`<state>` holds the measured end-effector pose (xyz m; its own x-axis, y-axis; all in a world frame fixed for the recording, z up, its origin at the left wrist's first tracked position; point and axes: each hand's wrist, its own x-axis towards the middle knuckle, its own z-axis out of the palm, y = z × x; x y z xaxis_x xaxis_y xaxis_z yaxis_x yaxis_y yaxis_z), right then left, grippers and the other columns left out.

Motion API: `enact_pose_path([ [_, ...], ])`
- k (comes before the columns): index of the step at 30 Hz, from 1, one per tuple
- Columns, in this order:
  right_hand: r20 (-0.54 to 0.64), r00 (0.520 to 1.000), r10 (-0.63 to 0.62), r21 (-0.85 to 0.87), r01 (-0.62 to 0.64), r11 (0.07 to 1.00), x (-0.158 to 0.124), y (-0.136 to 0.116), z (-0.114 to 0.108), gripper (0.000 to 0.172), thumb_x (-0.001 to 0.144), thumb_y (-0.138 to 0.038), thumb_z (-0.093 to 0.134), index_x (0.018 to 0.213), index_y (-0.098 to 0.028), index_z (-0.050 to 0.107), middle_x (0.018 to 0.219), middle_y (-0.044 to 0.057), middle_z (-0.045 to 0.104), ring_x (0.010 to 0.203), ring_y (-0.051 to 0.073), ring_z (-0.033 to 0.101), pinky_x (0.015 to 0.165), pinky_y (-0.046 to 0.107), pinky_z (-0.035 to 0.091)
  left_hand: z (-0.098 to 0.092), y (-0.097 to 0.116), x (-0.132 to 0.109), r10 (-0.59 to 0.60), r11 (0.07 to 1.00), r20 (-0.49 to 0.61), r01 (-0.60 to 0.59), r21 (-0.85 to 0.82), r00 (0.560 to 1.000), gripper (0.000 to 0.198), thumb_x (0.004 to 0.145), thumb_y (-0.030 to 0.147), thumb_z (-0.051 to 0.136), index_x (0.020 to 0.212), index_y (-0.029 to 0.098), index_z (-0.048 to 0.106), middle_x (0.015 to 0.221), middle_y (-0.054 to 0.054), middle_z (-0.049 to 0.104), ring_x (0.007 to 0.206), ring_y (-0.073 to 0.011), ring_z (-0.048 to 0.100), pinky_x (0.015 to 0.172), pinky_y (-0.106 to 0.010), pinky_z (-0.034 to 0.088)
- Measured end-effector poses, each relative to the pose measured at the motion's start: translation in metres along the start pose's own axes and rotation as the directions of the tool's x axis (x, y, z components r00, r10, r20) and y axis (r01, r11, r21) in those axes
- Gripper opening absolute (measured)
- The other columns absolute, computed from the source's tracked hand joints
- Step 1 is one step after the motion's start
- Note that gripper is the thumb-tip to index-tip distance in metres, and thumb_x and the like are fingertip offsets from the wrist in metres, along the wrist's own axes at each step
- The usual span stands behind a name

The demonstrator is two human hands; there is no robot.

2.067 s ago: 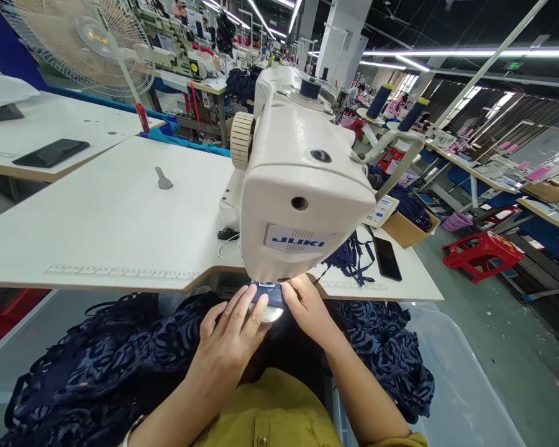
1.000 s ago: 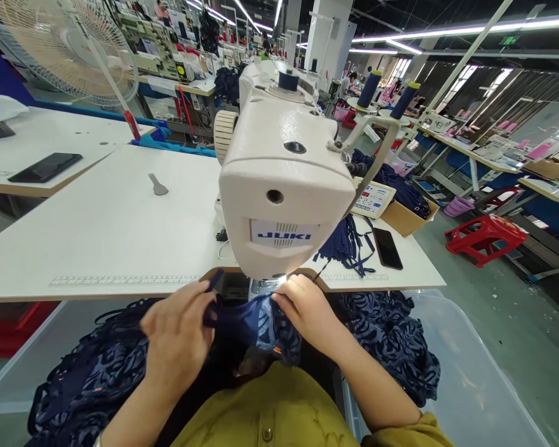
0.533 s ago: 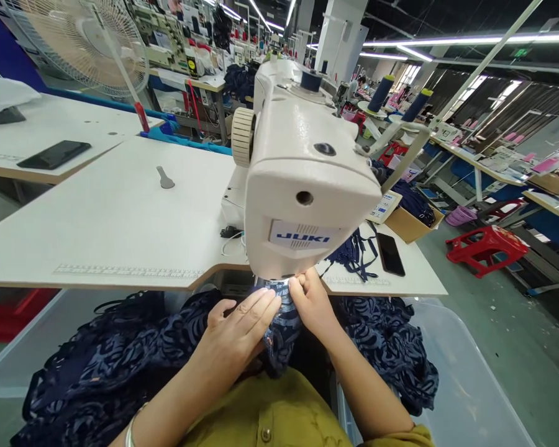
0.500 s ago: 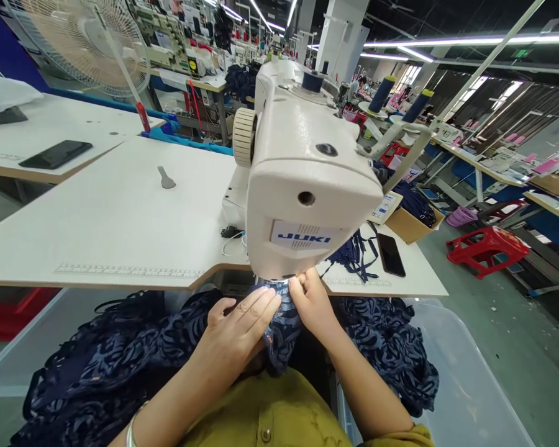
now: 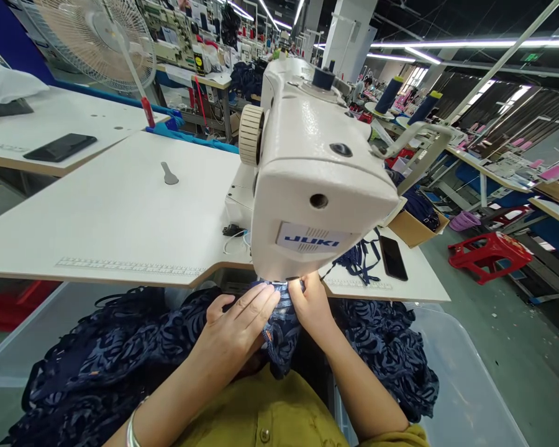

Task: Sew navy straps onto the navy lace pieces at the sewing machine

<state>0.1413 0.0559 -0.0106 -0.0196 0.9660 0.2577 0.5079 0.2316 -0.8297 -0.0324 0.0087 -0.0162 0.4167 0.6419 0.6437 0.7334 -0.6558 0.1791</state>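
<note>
A white sewing machine [image 5: 307,167] stands on the white table [image 5: 112,217] in front of me. Under its head lies a piece of navy patterned fabric [image 5: 279,316]. My left hand [image 5: 235,326] rests on this fabric with fingers stretched flat, pressing it from the left. My right hand [image 5: 310,304] pinches the fabric edge right under the machine head, fingers closed. More of the same navy fabric [image 5: 102,366] is heaped over my lap to the left and right. The needle area is hidden by the machine head.
A black phone [image 5: 393,257] and navy straps [image 5: 358,257] lie on the table right of the machine. A clear plastic bin [image 5: 461,385] sits at my right, a red stool [image 5: 489,251] beyond. A fan [image 5: 97,37] and another phone [image 5: 59,147] are at left.
A second ago my left hand was off to the left, gripping a strap; it has since moved in and laid flat on the fabric under the machine head. My right hand stayed there.
</note>
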Motion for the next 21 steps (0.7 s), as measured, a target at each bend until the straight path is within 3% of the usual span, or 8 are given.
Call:
enact_pose_path([
  [4, 0.032, 0.999, 0.016, -0.011, -0.016, 1.000, -0.003, 0.003, -0.001, 0.006, 0.089, -0.023, 0.042, 0.090, -0.021, 0.048, 0.081, 0.002, 0.060, 0.077, 0.017, 0.056, 0.072, 0.030, 0.041, 0.011, -0.006, -0.018, -0.043, 0.999, 0.053, 0.043, -0.008, 0.998, 0.043, 0.094, 0.025, 0.042, 0.136, 0.019, 0.042, 0.129, -0.011, 0.059, 0.124, -0.0211, 0.050, 0.106, -0.038, 0.028],
  [6, 0.023, 0.999, 0.029, -0.023, -0.028, 0.999, -0.005, 0.007, 0.000, 0.009, 0.089, -0.025, 0.043, 0.092, -0.020, 0.049, 0.082, 0.004, 0.061, 0.080, 0.018, 0.056, 0.073, 0.031, 0.042, 0.023, -0.021, -0.040, -0.196, 0.981, 0.092, 0.196, 0.003, 0.976, 0.050, 0.091, 0.034, 0.050, 0.136, 0.016, 0.040, 0.131, -0.015, 0.055, 0.127, -0.0255, 0.046, 0.106, -0.042, 0.032],
  [8, 0.021, 0.999, 0.029, -0.032, -0.028, 0.999, -0.005, 0.010, 0.000, 0.012, 0.089, -0.028, 0.044, 0.093, -0.019, 0.051, 0.084, 0.006, 0.062, 0.084, 0.020, 0.056, 0.075, 0.032, 0.043, 0.035, -0.047, -0.069, -0.373, 0.928, 0.119, 0.366, 0.074, 0.920, 0.049, 0.089, 0.033, 0.053, 0.132, 0.012, 0.041, 0.129, -0.019, 0.053, 0.126, -0.0285, 0.046, 0.102, -0.048, 0.038],
  [11, 0.042, 0.999, 0.003, -0.029, -0.002, 1.000, -0.004, 0.014, 0.001, 0.013, 0.088, -0.029, 0.045, 0.088, -0.020, 0.053, 0.088, 0.007, 0.064, 0.087, 0.021, 0.057, 0.079, 0.035, 0.043, 0.043, -0.101, -0.113, -0.595, 0.803, 0.197, 0.568, 0.179, 0.779, 0.037, 0.091, 0.031, 0.051, 0.123, 0.011, 0.049, 0.120, -0.017, 0.056, 0.114, -0.0282, 0.053, 0.095, -0.052, 0.044],
  [13, 0.042, 0.999, -0.002, -0.028, 0.003, 1.000, -0.002, 0.014, 0.001, 0.014, 0.087, -0.031, 0.045, 0.086, -0.020, 0.053, 0.087, 0.007, 0.064, 0.088, 0.022, 0.056, 0.083, 0.036, 0.043, 0.041, -0.138, -0.137, -0.681, 0.730, 0.308, 0.647, 0.220, 0.664, 0.036, 0.090, 0.035, 0.055, 0.120, 0.016, 0.053, 0.121, -0.009, 0.056, 0.106, -0.0227, 0.058, 0.089, -0.046, 0.049],
  [17, 0.061, 0.998, 0.018, -0.036, -0.016, 0.999, -0.001, 0.011, 0.001, 0.013, 0.084, -0.030, 0.048, 0.080, -0.020, 0.055, 0.082, 0.007, 0.062, 0.087, 0.023, 0.056, 0.087, 0.040, 0.042, 0.031, -0.188, -0.166, -0.654, 0.687, 0.589, 0.698, 0.200, 0.475, 0.036, 0.089, 0.037, 0.056, 0.119, 0.016, 0.054, 0.119, -0.008, 0.057, 0.101, -0.0217, 0.059, 0.084, -0.043, 0.052],
  [21, 0.063, 0.996, 0.055, -0.057, -0.051, 0.997, 0.000, 0.008, 0.000, 0.017, 0.083, -0.033, 0.047, 0.076, -0.020, 0.056, 0.071, 0.004, 0.059, 0.077, 0.023, 0.055, 0.085, 0.041, 0.043, 0.022, -0.205, -0.184, -0.572, 0.655, 0.753, 0.733, 0.181, 0.325, 0.036, 0.089, 0.037, 0.057, 0.119, 0.016, 0.054, 0.120, -0.008, 0.057, 0.101, -0.0218, 0.059, 0.084, -0.043, 0.052],
])
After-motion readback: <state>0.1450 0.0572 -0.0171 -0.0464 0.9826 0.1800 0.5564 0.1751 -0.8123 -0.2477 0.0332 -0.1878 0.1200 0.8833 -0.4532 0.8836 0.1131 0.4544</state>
